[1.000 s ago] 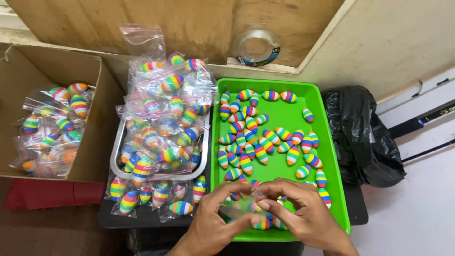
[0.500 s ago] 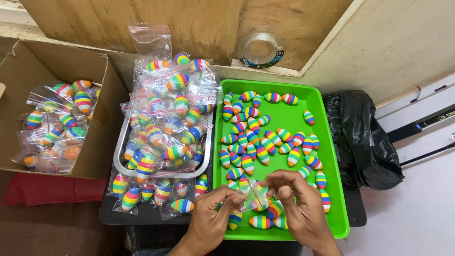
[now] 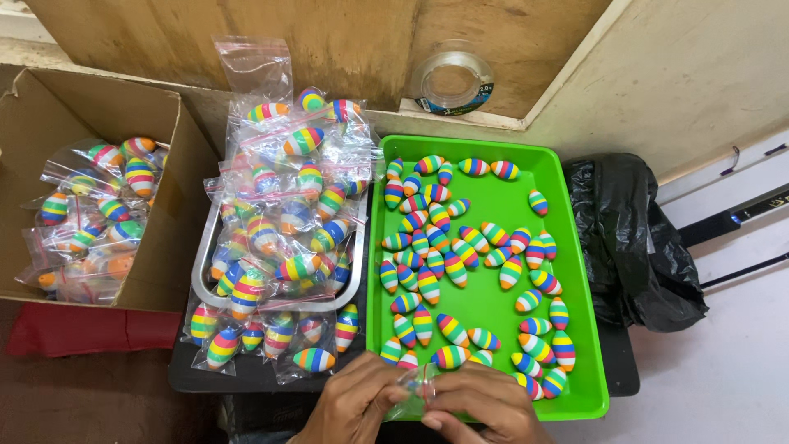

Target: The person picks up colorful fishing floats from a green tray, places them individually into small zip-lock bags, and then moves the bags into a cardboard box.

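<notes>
Clear plastic bag (image 3: 415,390), pinched at the green tray's (image 3: 588,345) near edge by left hand (image 3: 353,407) and right hand (image 3: 481,407), wants its mouth held wide so striped eggs (image 3: 452,356) slip in cleanly.

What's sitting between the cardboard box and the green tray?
In the head view, a metal tray heaped with small clear bags of rainbow-striped pieces lies between the cardboard box and green tray.

Black table (image 3: 246,374) — green tray (image 3: 588,395), metal tray (image 3: 201,284), bagged toys (image 3: 271,341).
</notes>
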